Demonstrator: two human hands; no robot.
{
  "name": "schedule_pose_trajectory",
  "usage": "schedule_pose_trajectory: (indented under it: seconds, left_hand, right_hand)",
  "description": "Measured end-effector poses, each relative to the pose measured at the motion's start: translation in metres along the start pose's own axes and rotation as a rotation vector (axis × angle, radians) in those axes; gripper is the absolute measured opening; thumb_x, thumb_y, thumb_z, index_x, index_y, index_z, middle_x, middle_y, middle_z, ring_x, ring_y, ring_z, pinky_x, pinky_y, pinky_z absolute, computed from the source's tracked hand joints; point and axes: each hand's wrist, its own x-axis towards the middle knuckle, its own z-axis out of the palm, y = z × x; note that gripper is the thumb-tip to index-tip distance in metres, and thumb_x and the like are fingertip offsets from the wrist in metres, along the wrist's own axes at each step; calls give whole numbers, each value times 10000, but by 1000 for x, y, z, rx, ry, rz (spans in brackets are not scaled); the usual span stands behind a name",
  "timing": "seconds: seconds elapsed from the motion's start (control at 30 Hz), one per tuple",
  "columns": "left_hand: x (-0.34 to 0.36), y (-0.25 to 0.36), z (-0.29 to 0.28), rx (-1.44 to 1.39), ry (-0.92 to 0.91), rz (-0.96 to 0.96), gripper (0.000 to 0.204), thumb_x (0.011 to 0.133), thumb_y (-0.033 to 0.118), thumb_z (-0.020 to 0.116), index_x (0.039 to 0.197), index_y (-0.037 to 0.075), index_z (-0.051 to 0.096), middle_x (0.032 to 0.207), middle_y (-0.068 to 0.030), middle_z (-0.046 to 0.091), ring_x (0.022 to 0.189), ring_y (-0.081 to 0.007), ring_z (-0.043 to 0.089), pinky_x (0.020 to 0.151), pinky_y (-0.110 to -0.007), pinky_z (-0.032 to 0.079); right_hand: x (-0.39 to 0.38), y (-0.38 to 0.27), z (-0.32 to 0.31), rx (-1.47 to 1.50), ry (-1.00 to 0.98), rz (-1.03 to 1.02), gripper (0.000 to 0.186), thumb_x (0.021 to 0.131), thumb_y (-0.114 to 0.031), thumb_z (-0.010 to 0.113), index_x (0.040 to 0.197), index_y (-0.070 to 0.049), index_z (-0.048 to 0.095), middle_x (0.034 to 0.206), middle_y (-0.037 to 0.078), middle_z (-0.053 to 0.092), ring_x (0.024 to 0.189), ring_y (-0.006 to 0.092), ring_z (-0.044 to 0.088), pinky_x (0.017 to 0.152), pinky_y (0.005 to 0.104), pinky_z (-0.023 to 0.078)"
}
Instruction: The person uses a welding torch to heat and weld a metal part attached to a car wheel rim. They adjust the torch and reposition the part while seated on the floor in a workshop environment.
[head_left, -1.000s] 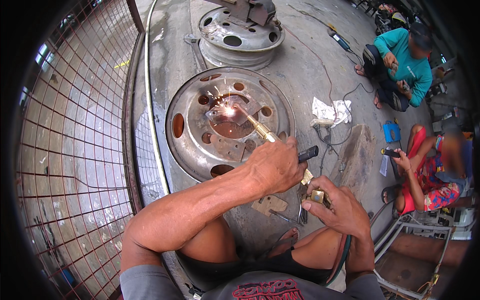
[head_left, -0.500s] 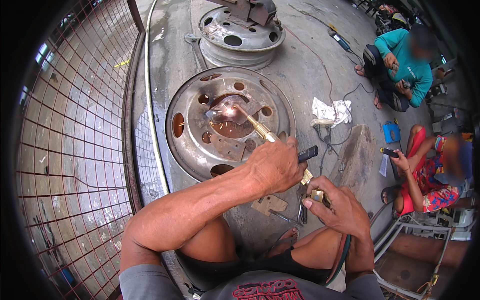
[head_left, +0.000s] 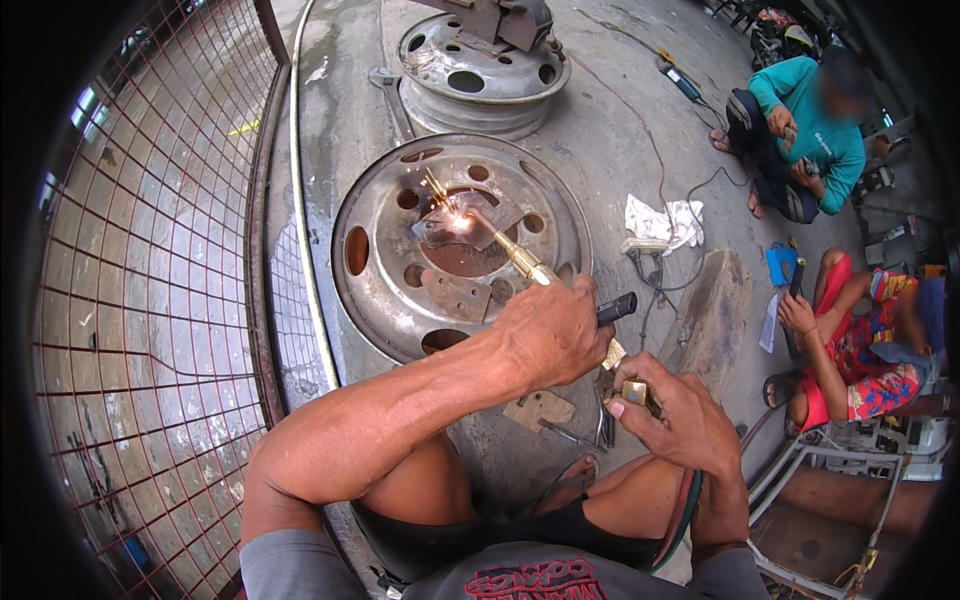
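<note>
My left hand (head_left: 552, 328) is wrapped round the front of a brass cutting torch (head_left: 527, 262), behind its neck. My right hand (head_left: 682, 415) closes on the valve end of the same torch, with the thumb on a brass block. The torch's tip meets a thin metal plate (head_left: 440, 231), and a bright glow with orange sparks (head_left: 437, 187) shows there. That plate lies across the centre hole of a steel truck wheel rim (head_left: 360, 310). Another flat metal piece with holes (head_left: 455, 295) rests on the rim, nearer to me.
A second wheel rim (head_left: 480, 110) lies beyond, beside a large wrench (head_left: 392, 100). Red wire mesh (head_left: 160, 260) runs along the left. On the right are a wooden block (head_left: 715, 305), a white rag (head_left: 665, 222), cables, and two people crouching, one in a teal shirt (head_left: 825, 140).
Sparks now shoot up and away from the plate in a longer spray. The torch and both my hands have hardly moved. The nearer person at right has raised a black object upright.
</note>
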Motion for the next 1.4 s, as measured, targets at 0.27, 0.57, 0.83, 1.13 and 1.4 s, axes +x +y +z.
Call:
schedule_pose_trajectory:
  seconds: [0.27,0.57,0.83,1.13,1.4]
  left_hand:
    - [0,0,0,8,8,4,515,986,268,622,1183,-184,474,737,-369,663,810,-562,705,778,-567,581]
    - [0,0,0,17,9,3,488,990,274,624,1132,-175,492,717,-353,668,787,-547,715,773,-556,587]
    - [-5,13,-9,-71,211,94,380,1010,236,638,1194,-73,513,714,-303,664,739,-545,690,705,-574,548]
    - [-5,22,-9,-205,456,326,428,1061,305,616,1318,-18,504,947,-343,668,886,-525,676,720,-576,507]
    - [-4,25,-9,-239,394,254,371,1067,276,598,1248,-35,509,749,-322,635,778,-543,672,682,-578,502]
  right_hand:
    - [0,-2,-1,15,-8,0,286,936,-195,722,1154,-55,602,728,149,657,639,336,680,613,412,489]
    - [0,-1,-1,15,-9,-7,291,937,-202,730,1155,-57,603,748,147,674,670,348,698,634,414,505]
    - [-4,3,6,24,231,-124,337,942,-211,797,1142,-50,577,797,152,673,677,271,694,659,409,519]
    - [-8,19,15,874,209,-85,492,884,-2,841,1146,-130,444,800,7,603,563,47,534,469,225,401]
    - [-11,22,8,888,113,-61,559,890,-9,824,1222,-158,399,823,30,607,528,49,514,444,219,388]
